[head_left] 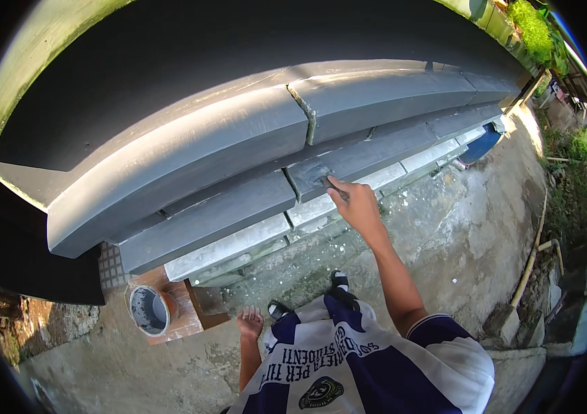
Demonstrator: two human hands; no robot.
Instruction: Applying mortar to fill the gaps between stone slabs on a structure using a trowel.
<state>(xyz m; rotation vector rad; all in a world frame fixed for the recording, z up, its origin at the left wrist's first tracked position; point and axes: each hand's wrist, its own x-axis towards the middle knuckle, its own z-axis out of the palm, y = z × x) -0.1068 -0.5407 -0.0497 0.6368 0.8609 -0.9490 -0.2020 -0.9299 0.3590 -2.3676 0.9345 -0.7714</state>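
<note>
Right hand (357, 205) stretched forward on a straight arm, fingers pinched around a small tool (326, 182), seemingly a trowel, pressed to the grey ledge (238, 200); left hand (250, 321) hanging low, fingers loosely apart, holding nothing

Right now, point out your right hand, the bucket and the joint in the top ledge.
right hand (357, 205): head view, on the back of the hand.
bucket (143, 326): head view, on its front rim.
joint (302, 112): head view, on the mortar-filled seam between the ledge blocks.
</note>
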